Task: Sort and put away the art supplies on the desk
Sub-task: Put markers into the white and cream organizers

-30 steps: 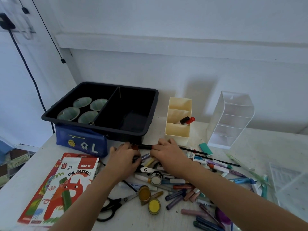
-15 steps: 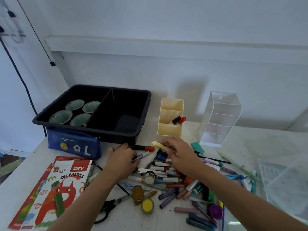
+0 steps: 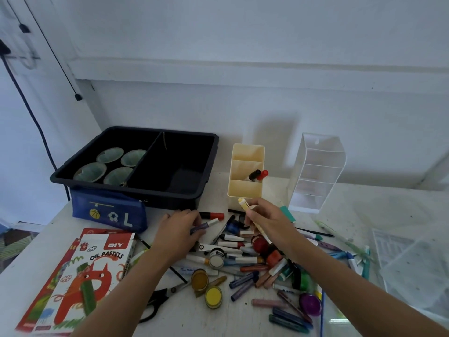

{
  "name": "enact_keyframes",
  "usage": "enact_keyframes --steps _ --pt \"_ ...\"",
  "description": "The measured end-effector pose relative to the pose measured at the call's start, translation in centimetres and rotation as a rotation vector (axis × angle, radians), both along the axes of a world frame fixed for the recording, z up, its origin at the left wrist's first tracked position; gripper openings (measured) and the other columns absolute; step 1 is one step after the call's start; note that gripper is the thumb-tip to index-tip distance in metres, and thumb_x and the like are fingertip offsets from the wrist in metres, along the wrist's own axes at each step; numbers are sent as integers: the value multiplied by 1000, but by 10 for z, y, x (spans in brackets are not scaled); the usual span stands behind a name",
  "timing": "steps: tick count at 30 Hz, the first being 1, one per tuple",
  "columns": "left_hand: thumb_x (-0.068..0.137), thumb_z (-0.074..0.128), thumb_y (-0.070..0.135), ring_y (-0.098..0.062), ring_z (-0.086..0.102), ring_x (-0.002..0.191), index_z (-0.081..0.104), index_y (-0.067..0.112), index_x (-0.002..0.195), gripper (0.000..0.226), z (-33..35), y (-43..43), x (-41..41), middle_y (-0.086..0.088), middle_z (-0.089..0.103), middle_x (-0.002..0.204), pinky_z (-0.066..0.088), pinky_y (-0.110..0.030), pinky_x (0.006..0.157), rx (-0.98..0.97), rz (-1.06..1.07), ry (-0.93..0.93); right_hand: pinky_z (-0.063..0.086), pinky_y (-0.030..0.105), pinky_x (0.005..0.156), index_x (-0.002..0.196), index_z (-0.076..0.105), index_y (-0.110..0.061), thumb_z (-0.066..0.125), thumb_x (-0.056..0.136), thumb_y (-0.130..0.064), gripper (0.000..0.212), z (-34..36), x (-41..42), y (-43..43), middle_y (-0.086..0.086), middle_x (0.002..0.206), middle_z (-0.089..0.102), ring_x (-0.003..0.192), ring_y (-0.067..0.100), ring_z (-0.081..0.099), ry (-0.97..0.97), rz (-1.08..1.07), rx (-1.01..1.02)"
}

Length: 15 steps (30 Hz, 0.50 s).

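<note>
Gripping is seen at both hands. A yellow pen point(image 3: 252, 216) is pinched, tip up, between the thumb and curled fingers of the right hand point(image 3: 269, 223), raised just in front of the cream organiser point(image 3: 245, 164). A purple marker point(image 3: 205, 225) is held under the curled fingers of the left hand point(image 3: 178, 231), low on the desk point(image 3: 379, 210) near the black tray point(image 3: 121, 189).

The pen's smooth round barrel could swivel in so light a pinch and be dropped back into the heap point(image 3: 245, 260). The organiser looks tall, narrow and light, so it may be tipped or shoved toward the back edge if the pen is thrust in. Round crayons could be rolled toward the front edge by the right forearm, which lies across the heap.

The pens are slim plastic cylinders, the crayons short and waxy-looking. The organiser is matt, with three stepped compartments; two capped markers point(image 3: 258, 175) stand in the middle one. The tray is hard and divided in two. A pastel box point(image 3: 92, 271) of flat card lies at the front left corner.
</note>
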<state>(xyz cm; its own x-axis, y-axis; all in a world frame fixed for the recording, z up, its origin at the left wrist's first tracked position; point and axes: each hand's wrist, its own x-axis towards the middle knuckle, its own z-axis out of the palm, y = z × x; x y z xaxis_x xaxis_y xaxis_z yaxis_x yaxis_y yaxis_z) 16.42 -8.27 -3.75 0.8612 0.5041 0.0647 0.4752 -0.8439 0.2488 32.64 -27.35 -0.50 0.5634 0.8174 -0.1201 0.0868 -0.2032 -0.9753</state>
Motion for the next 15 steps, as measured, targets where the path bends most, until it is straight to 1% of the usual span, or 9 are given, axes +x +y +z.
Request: enact_keyframes --steps 2,3,5,6,8,9,11,13,15 --pt "96 64 44 -11 51 90 54 33 96 15 3 -3 -3 19 50 84 38 -33 84 -25 -32 -55 50 18 73 114 62 -25 53 103 -23 14 1 -2 0 -6 84 71 79 9 65 -26 20 1" --pt "95 66 44 -8 48 85 56 32 96 16 5 -5 -4 21 47 80 38 -32 80 -38 -44 -93 50 16 73 114 61 -23 55 102 -22 14 1 -3 -1 -5 86 73 82 9 67 -41 24 2" --pt "93 68 43 -3 45 78 56 34 95 15 10 -9 -7 22 44 83 37 -26 71 -101 -43 -178 51 16 74 112 61 -21 59 100 -21 13 3 -5 -2 -2 91 74 85 13 69 -50 13 16" --pt "93 68 44 -2 46 80 56 36 95 15 13 -11 -8 21 46 87 37 -22 70 -143 -42 -206 52 18 75 110 61 -20 62 98 -19 12 4 -5 -2 0 92 74 85 15 70 -37 3 32" --pt "94 65 47 0 52 86 56 37 96 14 22 -15 -6 19 52 93 39 -14 71 -237 -76 -261 53 22 73 107 61 -20 65 96 -18 13 6 -6 -4 3 94 74 82 16 70 -8 -20 66" --pt "94 61 50 0 56 88 57 36 98 15 27 -18 -4 18 57 92 42 -13 71 -292 -101 -297 52 22 71 106 60 -21 66 96 -18 12 8 -6 -5 3 94 74 78 14 69 3 -27 82" --pt "95 52 55 -3 62 83 55 37 103 20 40 -28 2 16 63 88 46 -12 68 -396 -147 -373 49 20 62 107 57 -23 62 98 -20 11 13 -7 -8 4 89 73 67 10 65 14 -40 123" --pt "99 46 53 -9 62 66 51 38 105 17 50 -39 11 9 65 80 45 -15 56 -459 -190 -445 45 20 53 108 54 -27 59 100 -23 10 17 -8 -12 3 78 70 55 10 56 16 -79 169" --pt "102 43 51 -12 51 49 51 38 106 15 56 -50 20 -5 59 68 41 -31 48 -507 -213 -463 42 20 50 106 54 -34 57 101 -25 10 21 -6 -18 0 72 63 54 9 51 15 -130 205"
